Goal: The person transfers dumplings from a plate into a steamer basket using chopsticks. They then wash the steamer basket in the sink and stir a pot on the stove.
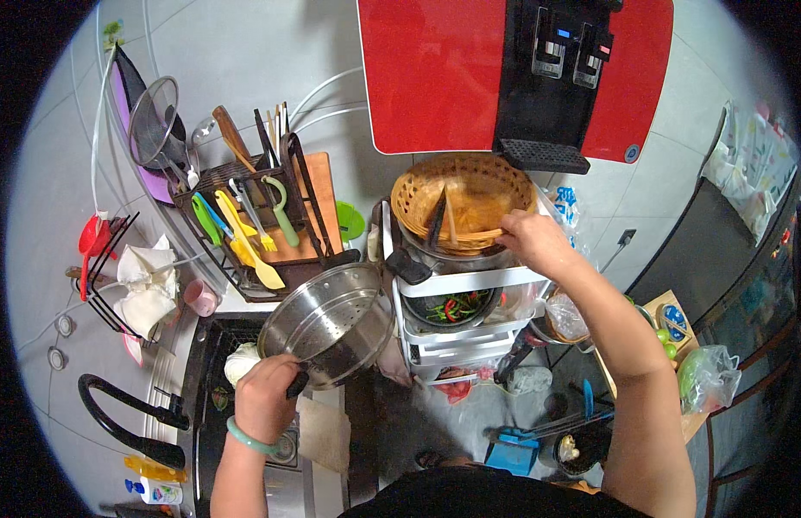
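My left hand [266, 392], with a green bangle at its wrist, grips the black handle of a stainless steel steamer pot [323, 317]. That pot is tilted over the counter edge beside the sink, and holes show in its perforated part. My right hand [538, 241] pinches the near right rim of an oval wicker basket [468, 169]. A dark pointed thing [437, 220] and a pale stick [450, 217] lie in the basket. Below it, a metal pot [433, 261] with a black handle shows partly on top of a white tiered cart [478, 281].
A red water dispenser [433, 78] stands behind the basket. A utensil rack [245, 194] with a cutting board is at left, above the sink's black faucet [125, 414]. Chilli peppers [452, 307] lie in a bowl on the cart. A blue dustpan [512, 450] is on the floor.
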### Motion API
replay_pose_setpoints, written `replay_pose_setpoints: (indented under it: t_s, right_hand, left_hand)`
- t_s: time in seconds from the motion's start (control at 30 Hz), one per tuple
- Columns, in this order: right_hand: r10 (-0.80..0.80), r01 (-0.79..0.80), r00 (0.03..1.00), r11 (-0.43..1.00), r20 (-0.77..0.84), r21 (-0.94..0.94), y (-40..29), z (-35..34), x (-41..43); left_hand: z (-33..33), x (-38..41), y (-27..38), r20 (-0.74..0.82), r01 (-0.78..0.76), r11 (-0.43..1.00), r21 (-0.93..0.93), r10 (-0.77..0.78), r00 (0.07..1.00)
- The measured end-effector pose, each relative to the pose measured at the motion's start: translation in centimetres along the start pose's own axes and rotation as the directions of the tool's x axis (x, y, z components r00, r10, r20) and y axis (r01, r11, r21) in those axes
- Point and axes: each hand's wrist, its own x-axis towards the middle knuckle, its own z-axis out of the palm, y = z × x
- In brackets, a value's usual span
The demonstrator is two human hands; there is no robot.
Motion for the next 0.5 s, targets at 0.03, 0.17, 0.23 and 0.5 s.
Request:
replay_pose_setpoints:
  t_s: [0.03, 0.17, 0.23, 0.5]
  right_hand:
    - [0.003, -0.003, 1.000, 1.000, -0.029, 0.018, -0.2, -0.8, -0.7]
    - [0.011, 0.002, 0.997, 0.986, -0.082, 0.165, -1.1, -4.6, -4.1]
    - [0.011, 0.004, 0.998, 0.972, -0.064, 0.233, -2.0, -6.7, -6.1]
    - [0.159, -0.164, 0.986, 0.956, 0.040, 0.243, -3.9, -12.4, -16.2]
  left_hand:
    - [-0.5, -0.1, 0.2, -0.005, -0.014, 1.000, -0.006, 0.014, 1.000]
    - [-2.7, -0.1, 0.5, 0.044, -0.052, 0.998, -0.018, 0.053, 0.998]
    - [-3.9, -0.1, 0.7, 0.055, -0.081, 0.997, -0.004, 0.081, 0.995]
    - [-4.5, 3.7, 0.6, 0.047, -0.268, 0.963, 0.014, 0.267, 0.963]
